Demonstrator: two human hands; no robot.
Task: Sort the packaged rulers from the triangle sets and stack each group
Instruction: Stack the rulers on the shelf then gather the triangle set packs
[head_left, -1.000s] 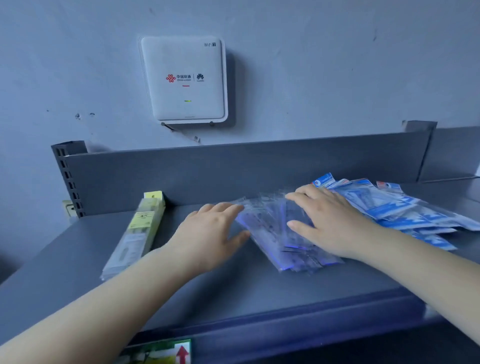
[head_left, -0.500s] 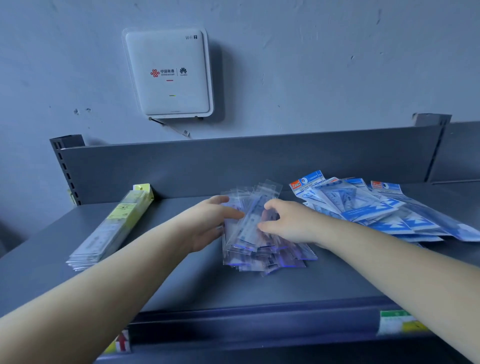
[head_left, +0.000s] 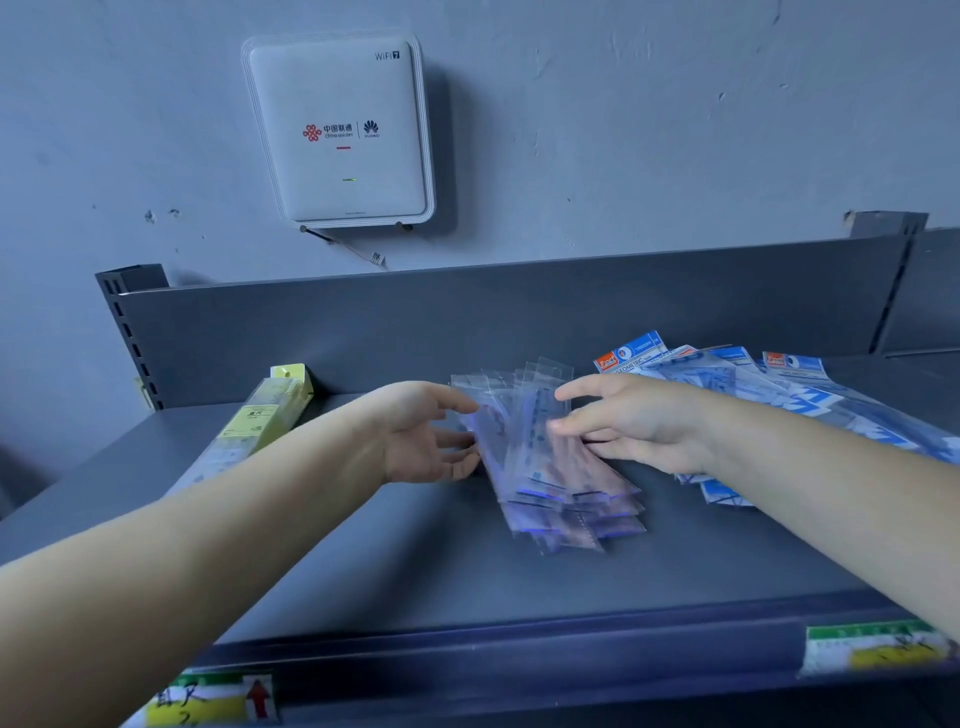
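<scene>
Yellow ruler pack (head_left: 260, 421): lies alone, far left on the shelf (head_left: 415, 587).
Left hand (head_left: 415, 441): open, fingers touching the pile's left edge.
Ruler pile (head_left: 550, 467): middle, messy, needs squaring.
Right hand (head_left: 634, 421): open, resting on the pile.
Triangle sets (head_left: 769, 384): right, fanned out, not stacked.

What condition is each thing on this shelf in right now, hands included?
Clear ruler packets: loose fanned pile, flat on shelf.
Triangle set packets: spread, overlapping, at right.
Yellow-labelled ruler stack: neat, at left.
Left hand: open, at pile's left edge.
Right hand: open, fingers on pile.
Router light: lit.
</scene>
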